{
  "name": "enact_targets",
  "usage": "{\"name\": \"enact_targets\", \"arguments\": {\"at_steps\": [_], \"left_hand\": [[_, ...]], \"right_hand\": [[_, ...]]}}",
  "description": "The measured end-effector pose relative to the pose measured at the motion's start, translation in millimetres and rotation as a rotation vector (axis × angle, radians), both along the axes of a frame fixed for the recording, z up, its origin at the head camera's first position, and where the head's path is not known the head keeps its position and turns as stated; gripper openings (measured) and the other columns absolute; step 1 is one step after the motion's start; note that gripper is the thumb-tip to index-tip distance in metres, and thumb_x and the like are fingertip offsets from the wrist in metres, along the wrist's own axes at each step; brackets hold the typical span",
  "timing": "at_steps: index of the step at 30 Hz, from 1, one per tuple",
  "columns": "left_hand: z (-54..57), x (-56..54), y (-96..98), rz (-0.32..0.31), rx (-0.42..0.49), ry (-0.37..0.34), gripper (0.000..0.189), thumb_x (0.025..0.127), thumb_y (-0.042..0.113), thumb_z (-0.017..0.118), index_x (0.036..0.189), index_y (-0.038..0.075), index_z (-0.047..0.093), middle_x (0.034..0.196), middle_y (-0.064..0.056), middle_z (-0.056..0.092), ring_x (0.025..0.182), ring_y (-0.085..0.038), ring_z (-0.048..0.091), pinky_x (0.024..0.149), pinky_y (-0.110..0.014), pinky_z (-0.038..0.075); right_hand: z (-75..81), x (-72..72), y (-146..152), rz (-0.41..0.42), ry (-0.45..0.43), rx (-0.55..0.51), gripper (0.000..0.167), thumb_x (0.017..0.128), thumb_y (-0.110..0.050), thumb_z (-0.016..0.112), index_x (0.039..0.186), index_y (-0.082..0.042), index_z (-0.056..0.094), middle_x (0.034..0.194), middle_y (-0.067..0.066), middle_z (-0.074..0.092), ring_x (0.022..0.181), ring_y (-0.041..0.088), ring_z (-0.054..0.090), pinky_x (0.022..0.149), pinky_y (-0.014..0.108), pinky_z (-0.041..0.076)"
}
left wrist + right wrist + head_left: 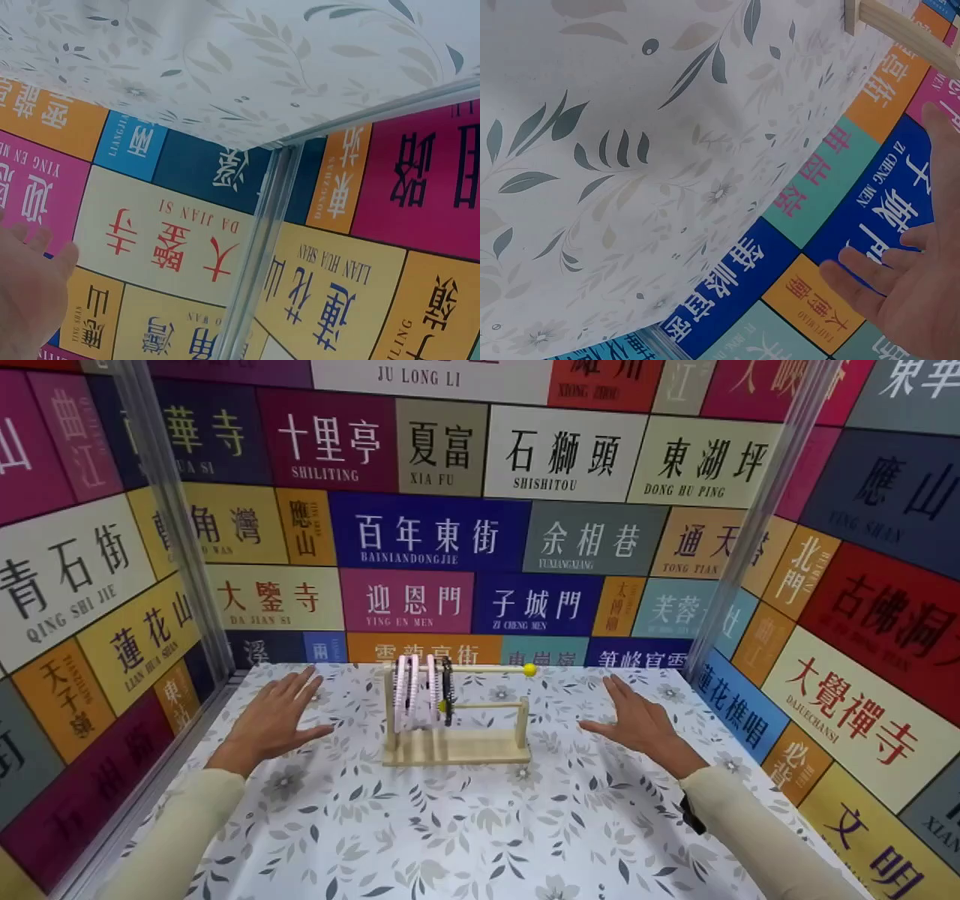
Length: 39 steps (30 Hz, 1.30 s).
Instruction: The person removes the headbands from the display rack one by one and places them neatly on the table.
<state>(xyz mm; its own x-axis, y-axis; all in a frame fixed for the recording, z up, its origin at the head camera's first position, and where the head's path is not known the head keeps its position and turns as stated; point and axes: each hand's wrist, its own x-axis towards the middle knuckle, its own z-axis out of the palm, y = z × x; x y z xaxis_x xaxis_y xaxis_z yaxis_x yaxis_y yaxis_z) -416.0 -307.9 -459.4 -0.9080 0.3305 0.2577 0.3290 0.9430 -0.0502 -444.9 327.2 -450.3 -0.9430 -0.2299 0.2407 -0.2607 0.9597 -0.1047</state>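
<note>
A small wooden rack (457, 751) stands in the middle of the table, with a flat base and an upright at each end. Several pink ridged bands (411, 694) and a black one (448, 690) hang together towards its left end. A yellow ball (529, 669) caps the upper rod, and a yellow bit shows beside the black band. To the left of the rack my left hand (274, 720) is spread, touching no object. My right hand (641, 724) hovers opposite, fingers extended and holding nothing. Part of the rack's wood (907, 34) enters the right wrist view's top corner.
A white cloth with grey leaves and flowers covers the table (450, 840). Walls of coloured sign panels (427, 532) rise behind and on both sides. Clear corner posts (176, 517) stand at the back left and back right.
</note>
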Motion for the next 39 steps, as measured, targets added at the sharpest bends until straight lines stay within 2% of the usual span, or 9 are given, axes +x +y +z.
{"name": "enact_targets", "arguments": {"at_steps": [2,4,7,14,23,26,30,33,39], "left_hand": [[-2.4,-0.6,1.3,0.006,0.003,-0.004,0.104,0.093,0.079,0.051,0.165,0.009,0.024,0.172,-0.017,0.015,0.153,-0.045,0.025,0.123,-0.066,0.018],[-4.9,-1.6,2.8,0.012,0.01,-0.011,0.105,0.092,0.08,0.05,0.165,0.01,0.023,0.172,-0.016,0.016,0.153,-0.045,0.025,0.122,-0.068,0.02],[-8.4,-3.1,5.8,0.017,0.03,-0.02,0.106,0.091,0.082,0.049,0.166,0.011,0.022,0.172,-0.015,0.016,0.152,-0.046,0.025,0.121,-0.069,0.021],[-15.6,-5.2,14.7,0.002,0.048,-0.039,0.106,0.092,0.081,0.05,0.165,0.01,0.023,0.172,-0.013,0.018,0.151,-0.047,0.029,0.12,-0.069,0.025],[-30.2,-9.5,28.1,-0.005,0.087,-0.086,0.102,0.092,0.079,0.051,0.165,0.013,0.027,0.171,-0.01,0.025,0.151,-0.045,0.031,0.12,-0.069,0.024],[-35.2,-9.5,33.4,-0.019,0.101,-0.101,0.098,0.093,0.078,0.052,0.164,0.014,0.03,0.17,-0.009,0.028,0.151,-0.046,0.029,0.12,-0.07,0.022],[-39.7,-8.7,40.4,-0.036,0.112,-0.13,0.093,0.094,0.074,0.055,0.163,0.015,0.034,0.169,-0.008,0.03,0.152,-0.046,0.028,0.121,-0.07,0.02],[-43.5,-10.0,45.6,-0.054,0.127,-0.153,0.089,0.095,0.069,0.06,0.162,0.016,0.036,0.168,-0.008,0.032,0.151,-0.046,0.029,0.121,-0.07,0.02],[-52.4,-14.5,56.1,-0.084,0.151,-0.171,0.081,0.095,0.058,0.069,0.159,0.017,0.043,0.164,-0.007,0.041,0.146,-0.041,0.038,0.12,-0.066,0.027]], "right_hand": [[0.0,-0.1,-2,0.0,0.01,0.005,0.112,0.086,-0.078,0.063,0.164,-0.008,0.025,0.166,0.023,0.03,0.08,0.034,0.068,0.045,0.04,0.045],[-0.2,-0.3,-4,0.006,0.022,0.0,0.109,0.086,-0.078,0.063,0.164,-0.009,0.029,0.165,0.021,0.034,0.054,0.025,0.057,0.039,0.035,0.034],[0.0,-1.2,-7,0.019,0.045,-0.01,0.105,0.086,-0.078,0.063,0.162,-0.011,0.034,0.162,0.019,0.041,0.041,0.018,0.043,0.037,0.033,0.031],[4.3,-0.3,-21,0.073,0.11,-0.035,0.097,0.086,-0.073,0.068,0.157,-0.01,0.045,0.153,0.019,0.051,0.045,0.013,0.048,0.04,0.032,0.041],[3.5,1.3,-47,0.148,0.209,-0.05,0.085,0.088,-0.067,0.072,0.148,-0.008,0.057,0.142,0.018,0.061,0.04,0.011,0.04,0.036,0.03,0.033],[2.3,1.7,-58,0.173,0.233,-0.073,0.082,0.087,-0.064,0.074,0.145,-0.009,0.06,0.136,0.017,0.065,0.045,0.011,0.046,0.037,0.029,0.034],[0.5,0.1,-75,0.22,0.296,-0.098,0.076,0.086,-0.06,0.079,0.142,-0.01,0.063,0.127,0.012,0.069,0.059,0.016,0.062,0.04,0.029,0.042],[-0.2,-1.6,-89,0.271,0.341,-0.117,0.072,0.086,-0.056,0.081,0.14,-0.011,0.065,0.124,0.009,0.07,0.069,0.018,0.068,0.045,0.029,0.047],[-1.8,-2.4,-120,0.341,0.377,-0.151,0.067,0.088,-0.055,0.079,0.137,-0.011,0.067,0.119,0.008,0.072,0.067,0.014,0.067,0.046,0.029,0.048]]}}
